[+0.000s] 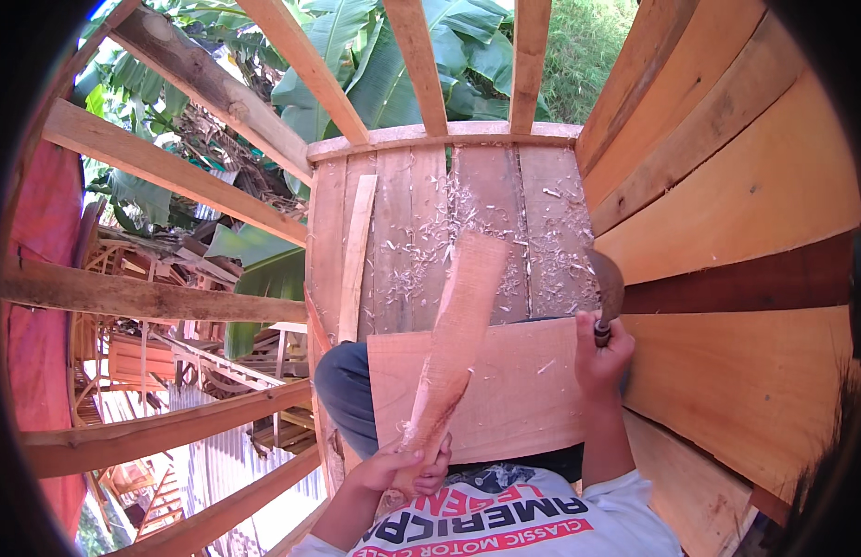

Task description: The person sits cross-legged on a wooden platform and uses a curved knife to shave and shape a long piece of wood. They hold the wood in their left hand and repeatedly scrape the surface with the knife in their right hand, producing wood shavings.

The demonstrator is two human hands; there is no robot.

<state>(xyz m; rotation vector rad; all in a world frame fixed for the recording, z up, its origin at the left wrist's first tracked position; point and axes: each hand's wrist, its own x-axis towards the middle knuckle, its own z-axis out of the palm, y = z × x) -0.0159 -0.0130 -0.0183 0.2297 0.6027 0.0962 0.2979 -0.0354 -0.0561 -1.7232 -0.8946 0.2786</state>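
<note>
My left hand (414, 467) is closed round the narrow lower end of a partly carved piece of wood (466, 311). The piece slants up and away, broad at its far end, with rough, whittled edges near my grip. Raised at the right, my right hand (605, 355) grips the dark handle of a knife with a broad curved blade (607, 283). The blade points away from me and is apart from the wood. Across my lap lies a flat wooden board (533, 390), with a few shavings on it, beneath the carved piece.
Pale shavings (477, 223) are strewn over the plank floor (384, 269). A loose wooden strip (358, 255) lies at the floor's left. Spaced wooden rails (152, 292) close off the left and far sides; a plank wall (737, 371) stands close on the right. Banana leaves (384, 70) hang beyond.
</note>
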